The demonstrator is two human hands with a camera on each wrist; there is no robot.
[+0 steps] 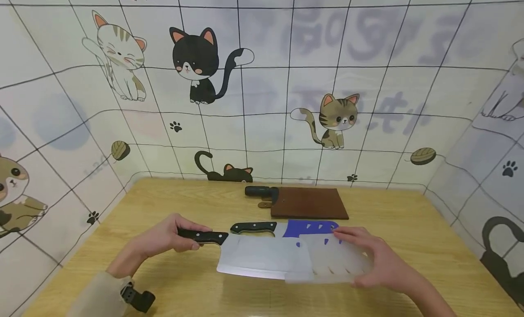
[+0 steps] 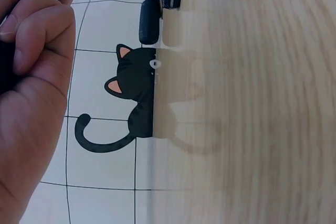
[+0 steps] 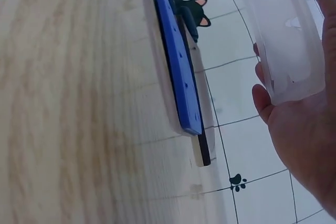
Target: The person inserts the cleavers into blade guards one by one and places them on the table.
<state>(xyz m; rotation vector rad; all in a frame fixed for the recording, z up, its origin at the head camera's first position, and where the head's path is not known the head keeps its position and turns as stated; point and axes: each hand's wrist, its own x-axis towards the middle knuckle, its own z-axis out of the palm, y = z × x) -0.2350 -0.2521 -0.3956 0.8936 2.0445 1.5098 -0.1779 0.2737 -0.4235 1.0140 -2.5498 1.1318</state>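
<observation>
My left hand [image 1: 173, 237] grips the black riveted handle of a cleaver [image 1: 262, 257], held above the table with its broad blade toward the right. The fingers are curled round the handle in the left wrist view. My right hand [image 1: 382, 264] holds a translucent white blade cover [image 1: 333, 260] between thumb and fingers. The blade's far end overlaps the cover's left end and seems to lie inside it. Just behind lies a second knife [image 1: 254, 227], also black-handled, its blade in a blue cover [image 1: 309, 227]. In the right wrist view the translucent cover [image 3: 289, 40] stands against the palm.
A third knife with a black handle [image 1: 259, 191] lies at the table's back, its blade in a brown sheath [image 1: 311, 203]. The wooden table [image 1: 184, 289] meets a tiled wall [image 1: 266, 89] printed with cats. A dark strap [image 1: 137, 298] circles my left wrist.
</observation>
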